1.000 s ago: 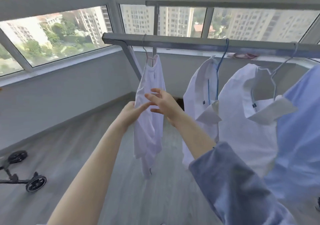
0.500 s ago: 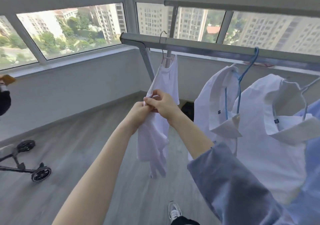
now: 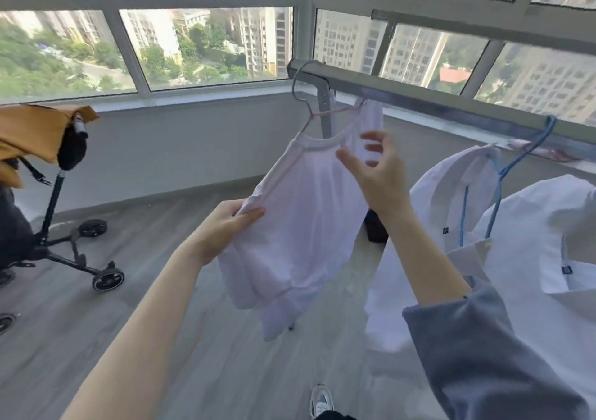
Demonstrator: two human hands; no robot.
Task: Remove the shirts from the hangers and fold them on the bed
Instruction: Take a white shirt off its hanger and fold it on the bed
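1. Your left hand (image 3: 225,229) grips the white T-shirt (image 3: 306,226) at its shoulder, fingers clamped on the cloth, likely to tug it off the pink hanger (image 3: 309,109).
2. Your right hand (image 3: 379,177) hovers at the collar, fingers apart.
3. The T-shirt hangs from the rail (image 3: 419,96) — not yet freed.

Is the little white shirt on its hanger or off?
On. The pink wire hanger goes through the neck of the small white shirt and hooks the grey metal rail; the left hand grips a shoulder.
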